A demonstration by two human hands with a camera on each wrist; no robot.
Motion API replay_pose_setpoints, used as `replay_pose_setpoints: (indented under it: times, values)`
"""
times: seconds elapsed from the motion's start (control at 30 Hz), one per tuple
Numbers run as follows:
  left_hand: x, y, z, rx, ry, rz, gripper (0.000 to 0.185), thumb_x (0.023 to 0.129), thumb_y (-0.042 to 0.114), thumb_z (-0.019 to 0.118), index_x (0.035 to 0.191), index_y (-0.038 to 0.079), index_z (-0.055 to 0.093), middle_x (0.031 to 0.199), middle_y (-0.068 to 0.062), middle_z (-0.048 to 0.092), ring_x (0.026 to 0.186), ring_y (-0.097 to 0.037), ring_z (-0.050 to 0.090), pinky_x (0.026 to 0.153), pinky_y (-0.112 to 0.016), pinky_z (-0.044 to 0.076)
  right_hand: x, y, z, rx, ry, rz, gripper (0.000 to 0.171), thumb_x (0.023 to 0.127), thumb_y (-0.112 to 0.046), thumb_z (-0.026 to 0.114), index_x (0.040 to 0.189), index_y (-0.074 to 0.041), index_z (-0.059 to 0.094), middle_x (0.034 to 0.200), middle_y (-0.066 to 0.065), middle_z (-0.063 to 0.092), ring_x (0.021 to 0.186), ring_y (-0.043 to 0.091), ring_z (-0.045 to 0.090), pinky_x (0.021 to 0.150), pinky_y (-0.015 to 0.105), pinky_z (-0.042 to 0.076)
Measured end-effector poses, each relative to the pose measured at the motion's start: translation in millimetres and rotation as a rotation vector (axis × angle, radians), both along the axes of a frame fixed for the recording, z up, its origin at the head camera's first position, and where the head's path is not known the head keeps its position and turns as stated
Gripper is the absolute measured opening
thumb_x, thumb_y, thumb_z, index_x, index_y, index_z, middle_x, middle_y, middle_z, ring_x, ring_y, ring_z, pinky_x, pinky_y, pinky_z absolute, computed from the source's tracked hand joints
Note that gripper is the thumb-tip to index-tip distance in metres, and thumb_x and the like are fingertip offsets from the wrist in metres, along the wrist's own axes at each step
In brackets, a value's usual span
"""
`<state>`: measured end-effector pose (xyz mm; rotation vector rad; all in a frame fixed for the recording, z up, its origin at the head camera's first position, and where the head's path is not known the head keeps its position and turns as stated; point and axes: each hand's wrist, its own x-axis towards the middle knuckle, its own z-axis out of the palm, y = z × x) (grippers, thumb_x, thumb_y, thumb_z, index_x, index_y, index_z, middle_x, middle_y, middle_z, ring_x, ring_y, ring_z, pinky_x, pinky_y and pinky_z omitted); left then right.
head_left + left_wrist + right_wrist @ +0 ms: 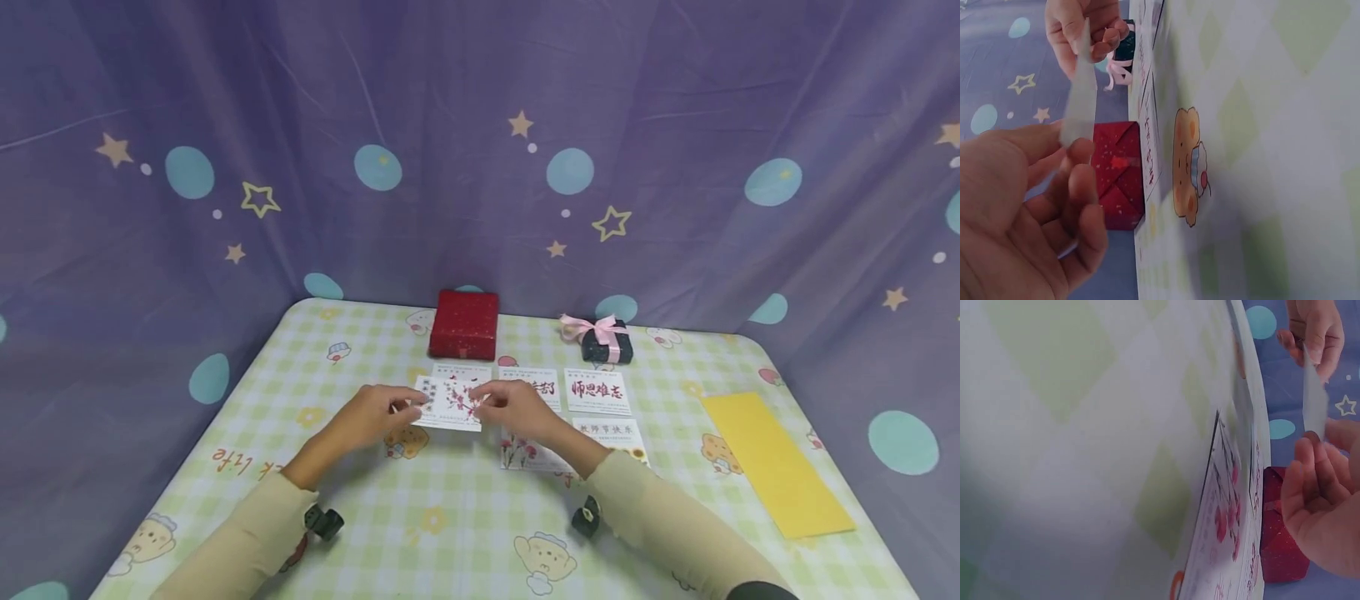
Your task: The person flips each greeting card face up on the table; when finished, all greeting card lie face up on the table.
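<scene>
Centrally in the head view, both hands hold one card (452,402) above the bench (390,500). The left hand (372,416) pinches its left edge, the right hand (512,408) pinches its right edge, so the card spans between them. Other cards (597,391) lie just behind; a red box (464,324) sits farther back.

Left hand (372,417) and right hand (513,408) raised, fingers (1082,206) pinched
</scene>
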<state>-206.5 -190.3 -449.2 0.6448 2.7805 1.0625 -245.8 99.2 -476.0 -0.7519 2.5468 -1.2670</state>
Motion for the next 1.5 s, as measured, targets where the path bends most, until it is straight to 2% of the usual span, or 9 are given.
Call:
replay_pose_setpoints:
  times: [0.27, 0.63, 0.77, 0.87, 1.1, 1.23, 1.33, 1.4, 1.5]
  values:
    - [1.8, 7, -4.9, -0.076, -0.154, -0.066, 0.051, 0.097, 0.022, 0.069, 0.146, 0.013, 0.057, 0.074, -0.002, 0.069, 0.053, -0.012, 0.058, 0.05, -0.026, 0.048, 5.5, 4, -3.7, 0.148, 0.025, 0.125, 0.05, 0.093, -0.024, 0.074, 0.141, -0.015, 0.061, 0.081, -0.009, 0.071, 0.063, 0.004, 0.058, 0.058, 0.023, 0.05]
    - [0.5, 19, -16.9, -0.196, -0.107, -0.108, 0.042, 0.096, 0.025, 0.07, 0.137, 0.016, 0.067, 0.057, 0.007, 0.055, 0.049, -0.004, 0.039, 0.049, -0.022, 0.034, 11.7, 6, -7.3, 0.265, 0.053, 0.163, 0.057, 0.089, -0.029, 0.078, 0.141, -0.015, 0.061, 0.078, -0.011, 0.066, 0.064, 0.002, 0.056, 0.066, 0.022, 0.05]
    - [-0.5, 24, -19.4, -0.258, -0.088, -0.105, 0.04, 0.097, 0.027, 0.069, 0.135, 0.018, 0.068, 0.072, -0.001, 0.067, 0.055, -0.007, 0.042, 0.06, -0.026, 0.041, 13.9, 6, -7.2, 0.281, 0.036, 0.155, 0.057, 0.088, -0.03, 0.079, 0.14, -0.014, 0.062, 0.078, -0.01, 0.069, 0.064, 0.002, 0.058, 0.067, 0.022, 0.051]
    - [-1.0, 26, -21.7, -0.301, -0.064, -0.114, 0.038, 0.097, 0.027, 0.068, 0.134, 0.02, 0.069, 0.103, -0.004, 0.077, 0.071, -0.007, 0.054, 0.073, -0.031, 0.047, 15.1, 6, -6.0, 0.294, 0.037, 0.154, 0.056, 0.088, -0.03, 0.079, 0.139, -0.013, 0.064, 0.081, -0.007, 0.071, 0.066, 0.002, 0.059, 0.068, 0.022, 0.051]
    - [0.6, 29, -20.9, -0.325, -0.078, -0.109, 0.038, 0.097, 0.027, 0.067, 0.134, 0.02, 0.069, 0.13, -0.005, 0.071, 0.089, -0.014, 0.061, 0.081, -0.039, 0.049, 15.2, 4, -4.7, 0.325, 0.031, 0.159, 0.056, 0.088, -0.03, 0.079, 0.139, -0.014, 0.063, 0.088, -0.004, 0.075, 0.071, 0.001, 0.061, 0.074, 0.023, 0.052]
    - [1.2, 29, -18.8, -0.336, -0.094, -0.091, 0.038, 0.097, 0.027, 0.068, 0.135, 0.02, 0.068, 0.093, -0.002, 0.074, 0.076, -0.011, 0.055, 0.072, -0.033, 0.046, 13.5, 2, -6.8, 0.327, 0.026, 0.17, 0.056, 0.088, -0.031, 0.079, 0.14, -0.015, 0.063, 0.088, -0.004, 0.075, 0.071, 0.001, 0.062, 0.073, 0.022, 0.053]
    - [1.7, 28, -18.1, -0.342, -0.099, -0.081, 0.039, 0.096, 0.026, 0.069, 0.134, 0.019, 0.069, 0.064, 0.005, 0.049, 0.065, -0.011, 0.045, 0.064, -0.029, 0.039, 13.2, 0, -7.8, 0.34, 0.025, 0.173, 0.056, 0.088, -0.031, 0.079, 0.14, -0.016, 0.063, 0.087, -0.006, 0.074, 0.069, 0.001, 0.062, 0.071, 0.021, 0.052]
    - [1.7, 28, -18.8, -0.346, -0.098, -0.079, 0.039, 0.096, 0.026, 0.07, 0.134, 0.019, 0.069, 0.062, 0.005, 0.042, 0.062, -0.011, 0.041, 0.062, -0.028, 0.037, 13.4, -2, -8.0, 0.357, 0.023, 0.171, 0.056, 0.088, -0.031, 0.079, 0.14, -0.016, 0.063, 0.085, -0.007, 0.072, 0.068, 0.001, 0.061, 0.069, 0.021, 0.052]
    - [1.8, 28, -20.2, -0.355, -0.091, -0.075, 0.039, 0.095, 0.026, 0.071, 0.133, 0.02, 0.069, 0.069, 0.001, 0.057, 0.066, -0.01, 0.045, 0.064, -0.029, 0.04, 14.2, -4, -7.1, 0.377, 0.019, 0.167, 0.057, 0.087, -0.031, 0.08, 0.14, -0.015, 0.063, 0.083, -0.008, 0.071, 0.067, 0.002, 0.061, 0.068, 0.021, 0.051]
